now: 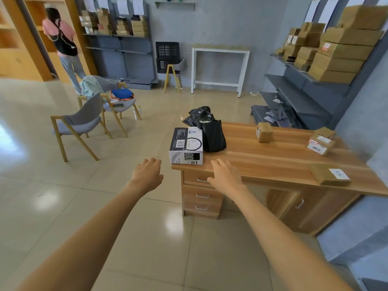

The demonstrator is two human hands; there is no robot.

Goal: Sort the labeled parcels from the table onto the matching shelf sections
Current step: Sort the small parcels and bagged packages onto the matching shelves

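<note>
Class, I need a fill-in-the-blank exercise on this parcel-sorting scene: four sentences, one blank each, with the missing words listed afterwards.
1. The black-and-white box sits at the desk's near ____ corner.
2. The black plastic bag lies against the box's ____ side.
3. The left hand and right hand hold ____.
4. The wooden desk has ____ drawers under that corner.

Missing words: left; right; nothing; three

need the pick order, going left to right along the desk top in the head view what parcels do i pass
white printed box → black plastic bags → small brown box → stacked labelled boxes and, nearer the front edge, a flat brown parcel with a white label.
</note>
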